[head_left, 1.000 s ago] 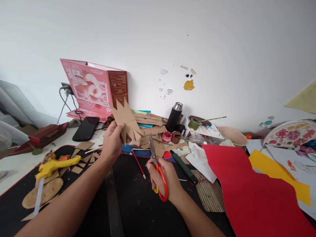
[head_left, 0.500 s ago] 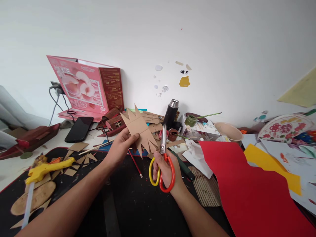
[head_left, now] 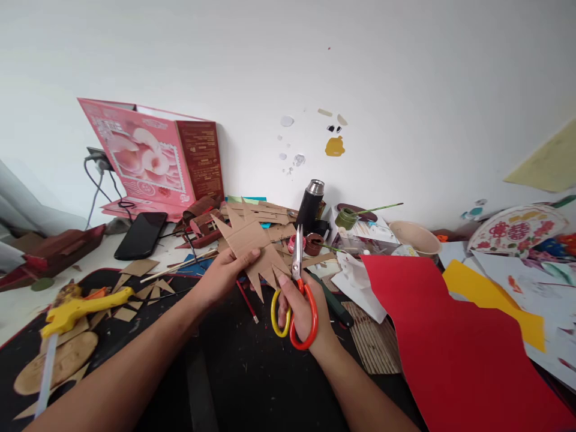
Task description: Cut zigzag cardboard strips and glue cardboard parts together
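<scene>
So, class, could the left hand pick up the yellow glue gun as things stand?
Probably not: the left hand is holding the spiked cardboard piece. If freed, it likely could, since nothing appears to lie over the yellow glue gun.

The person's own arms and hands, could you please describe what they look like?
The left hand and right hand are bare, with no glove, ring or watch visible. The left forearm and right forearm show no sleeve within the frame.

scissors [head_left: 297,264]: orange-red, yellow, silver | cardboard [head_left: 248,235]: tan | glue gun [head_left: 67,314]: yellow | mat [head_left: 252,378]: black | box [head_left: 148,161]: pink, peach print
</scene>
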A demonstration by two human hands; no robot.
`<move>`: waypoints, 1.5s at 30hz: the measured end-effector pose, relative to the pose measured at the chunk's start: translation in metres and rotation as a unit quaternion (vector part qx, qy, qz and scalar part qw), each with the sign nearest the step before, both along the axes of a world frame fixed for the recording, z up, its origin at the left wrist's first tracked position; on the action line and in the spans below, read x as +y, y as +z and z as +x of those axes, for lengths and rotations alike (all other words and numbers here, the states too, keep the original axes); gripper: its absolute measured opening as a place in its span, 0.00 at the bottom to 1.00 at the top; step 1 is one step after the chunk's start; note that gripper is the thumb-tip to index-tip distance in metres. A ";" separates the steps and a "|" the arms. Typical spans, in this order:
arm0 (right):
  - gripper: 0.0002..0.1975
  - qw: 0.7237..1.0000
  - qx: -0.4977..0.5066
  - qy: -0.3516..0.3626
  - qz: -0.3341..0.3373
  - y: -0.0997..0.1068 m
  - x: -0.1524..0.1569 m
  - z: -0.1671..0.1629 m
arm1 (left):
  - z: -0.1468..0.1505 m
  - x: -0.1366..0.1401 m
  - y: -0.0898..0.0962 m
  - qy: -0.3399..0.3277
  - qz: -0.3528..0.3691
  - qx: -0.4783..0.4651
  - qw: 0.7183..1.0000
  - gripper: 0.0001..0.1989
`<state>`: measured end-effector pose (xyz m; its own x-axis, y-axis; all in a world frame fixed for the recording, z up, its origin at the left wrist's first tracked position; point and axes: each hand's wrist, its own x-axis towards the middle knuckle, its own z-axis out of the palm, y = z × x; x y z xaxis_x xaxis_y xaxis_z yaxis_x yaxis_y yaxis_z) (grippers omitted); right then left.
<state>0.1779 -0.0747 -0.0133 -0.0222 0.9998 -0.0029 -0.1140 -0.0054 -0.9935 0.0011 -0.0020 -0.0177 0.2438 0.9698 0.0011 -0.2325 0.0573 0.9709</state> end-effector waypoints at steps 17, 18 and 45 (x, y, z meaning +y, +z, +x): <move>0.28 1.000 0.006 0.015 -0.019 -0.005 0.001 -0.003 | 0.010 -0.003 -0.004 0.088 0.031 -0.075 0.993 0.26; 0.28 1.000 0.009 0.015 -0.022 -0.004 0.001 -0.003 | 0.011 -0.004 -0.003 0.093 0.033 -0.077 0.992 0.26; 0.27 0.999 0.000 0.018 -0.028 -0.007 0.002 -0.003 | 0.010 -0.005 0.007 0.096 0.050 -0.032 0.994 0.24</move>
<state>0.1745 -0.0730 -0.0204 -0.0587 0.9966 -0.0579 -0.1136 -0.0642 -0.9914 0.0115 -0.0070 -0.0108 0.0507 0.9927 0.1095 -0.2910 -0.0902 0.9525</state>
